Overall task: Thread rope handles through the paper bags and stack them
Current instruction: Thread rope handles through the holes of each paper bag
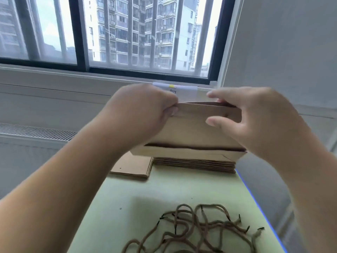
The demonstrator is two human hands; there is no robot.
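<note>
Paper bag (191, 128), pinched by fingers of left hand (142, 110) and right hand (255, 121), above green table (164, 194) below barred window (127, 33).

A barred window (78, 33) (tower blocks (138, 30) beyond) rises behind the pale green table (127, 194).

The left hand (145, 110) pinches the top left corner of a brown paper bag (193, 128), and the right hand (255, 123) grips its top right edge. Beneath lies a stack of flat bags (195, 164) on the green desk (127, 194), with loose rope handles (197, 230) tangled nearer.
</note>
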